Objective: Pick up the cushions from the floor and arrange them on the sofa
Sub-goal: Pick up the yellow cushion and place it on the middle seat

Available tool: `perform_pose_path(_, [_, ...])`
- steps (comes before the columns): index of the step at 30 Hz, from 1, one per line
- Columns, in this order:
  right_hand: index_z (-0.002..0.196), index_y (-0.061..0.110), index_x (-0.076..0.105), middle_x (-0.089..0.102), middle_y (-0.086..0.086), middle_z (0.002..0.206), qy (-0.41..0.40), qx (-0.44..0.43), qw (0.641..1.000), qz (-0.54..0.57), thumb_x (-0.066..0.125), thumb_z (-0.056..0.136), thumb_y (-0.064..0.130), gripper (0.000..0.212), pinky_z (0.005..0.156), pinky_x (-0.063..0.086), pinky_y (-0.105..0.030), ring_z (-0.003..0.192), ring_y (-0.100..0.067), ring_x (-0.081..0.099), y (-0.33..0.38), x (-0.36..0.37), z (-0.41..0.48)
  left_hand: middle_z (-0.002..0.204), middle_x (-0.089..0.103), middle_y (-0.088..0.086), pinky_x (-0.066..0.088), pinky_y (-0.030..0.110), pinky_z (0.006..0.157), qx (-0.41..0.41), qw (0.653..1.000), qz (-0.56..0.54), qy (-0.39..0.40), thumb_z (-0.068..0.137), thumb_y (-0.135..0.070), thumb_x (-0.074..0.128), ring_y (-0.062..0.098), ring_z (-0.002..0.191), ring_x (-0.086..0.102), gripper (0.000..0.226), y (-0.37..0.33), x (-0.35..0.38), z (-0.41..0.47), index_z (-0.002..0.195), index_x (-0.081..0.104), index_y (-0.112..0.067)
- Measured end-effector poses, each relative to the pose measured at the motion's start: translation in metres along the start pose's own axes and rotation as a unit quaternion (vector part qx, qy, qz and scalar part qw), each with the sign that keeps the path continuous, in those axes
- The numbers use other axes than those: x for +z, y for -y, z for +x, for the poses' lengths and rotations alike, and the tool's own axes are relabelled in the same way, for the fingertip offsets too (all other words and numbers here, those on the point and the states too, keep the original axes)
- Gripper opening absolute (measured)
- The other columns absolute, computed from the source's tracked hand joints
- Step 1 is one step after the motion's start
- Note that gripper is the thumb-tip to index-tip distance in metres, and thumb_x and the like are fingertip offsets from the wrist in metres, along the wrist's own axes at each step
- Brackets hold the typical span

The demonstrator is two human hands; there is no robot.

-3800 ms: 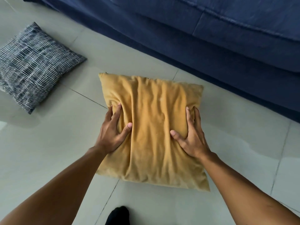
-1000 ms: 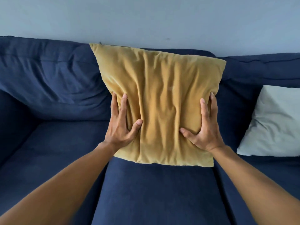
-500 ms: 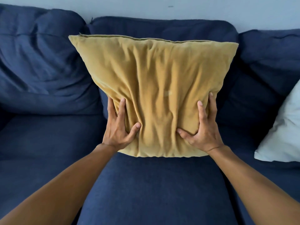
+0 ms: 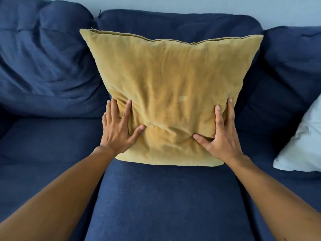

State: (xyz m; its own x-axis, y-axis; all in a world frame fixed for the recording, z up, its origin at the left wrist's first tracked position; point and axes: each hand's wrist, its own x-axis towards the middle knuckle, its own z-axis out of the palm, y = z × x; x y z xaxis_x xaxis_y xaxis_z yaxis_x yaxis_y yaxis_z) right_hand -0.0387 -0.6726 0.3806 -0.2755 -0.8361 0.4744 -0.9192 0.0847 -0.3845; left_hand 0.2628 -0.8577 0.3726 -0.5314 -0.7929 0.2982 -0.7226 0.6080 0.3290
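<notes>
Cushion (image 4: 170,87) lowered since last frame, now resting on sofa seat (image 4: 165,202). Left hand (image 4: 118,133), right hand (image 4: 220,136) flat, fingers straight, pressing at 7 and 5 o'clock. Judged soft, light; grasp sides.

mustard cushion (image 4: 170,94) lifted off the floor, now upright on sofa (image 4: 165,206) seat; against backrest

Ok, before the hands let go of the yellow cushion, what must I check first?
1. Bottom edge of the yellow cushion rests on the middle seat: ok.
2. It stands upright, not tipped sideways: ok.
3. Its back touches the backrest: cannot tell.
4. The left hand and the right hand lie flat on it, fingers straight: ok.
5. It is apart from the white cushion: ok.
</notes>
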Motion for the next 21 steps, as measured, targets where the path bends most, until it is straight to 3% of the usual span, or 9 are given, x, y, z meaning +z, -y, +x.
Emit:
perform_pose_path(4, [0.162,0.030,-0.005,-0.007,-0.026,0.167,0.004,0.019,0.999,-0.036,0.055,0.084,0.081,0.111,0.112,0.032,-0.068,0.156,-0.041,0.006,0.006,-0.007,-0.003,0.170,-0.004,0.024,0.013,0.068,0.119,0.005,0.999,0.033,-0.008,0.092,-0.080,0.033,0.043,0.157,-0.004,0.089,-0.001,-0.014,-0.003,0.162,-0.007,-0.042])
perform_pose_path(11, [0.163,0.024,0.012,0.000,-0.019,0.170,0.071,0.067,0.986,-0.132,0.038,0.082,0.090,0.107,0.112,0.019,-0.076,0.153,-0.048,0.006,0.026,-0.037,-0.007,0.172,-0.007,0.017,0.007,0.059,0.125,0.044,0.998,0.045,-0.004,0.097,-0.073,0.032,0.034,0.159,-0.005,0.083,-0.009,-0.046,-0.016,0.164,0.016,-0.027])
perform_pose_path(15, [0.163,0.028,0.011,-0.003,-0.013,0.171,0.135,0.092,0.972,-0.171,0.025,0.080,0.094,0.107,0.118,0.013,-0.071,0.155,-0.042,-0.001,0.047,-0.062,-0.004,0.172,-0.009,0.012,0.006,0.056,0.126,0.064,0.994,0.069,0.063,0.096,-0.076,0.019,0.032,0.159,-0.006,0.085,-0.016,-0.074,-0.018,0.165,0.016,-0.027])
perform_pose_path(21, [0.162,0.037,-0.004,-0.018,-0.001,0.168,0.241,0.124,0.938,-0.215,0.009,0.072,0.100,0.110,0.121,0.010,-0.066,0.155,-0.036,-0.011,0.087,-0.101,0.007,0.172,-0.017,0.006,0.006,0.052,0.127,0.065,0.968,0.148,0.192,0.088,-0.083,0.005,0.029,0.159,-0.014,0.091,-0.027,-0.119,-0.023,0.164,-0.002,-0.035])
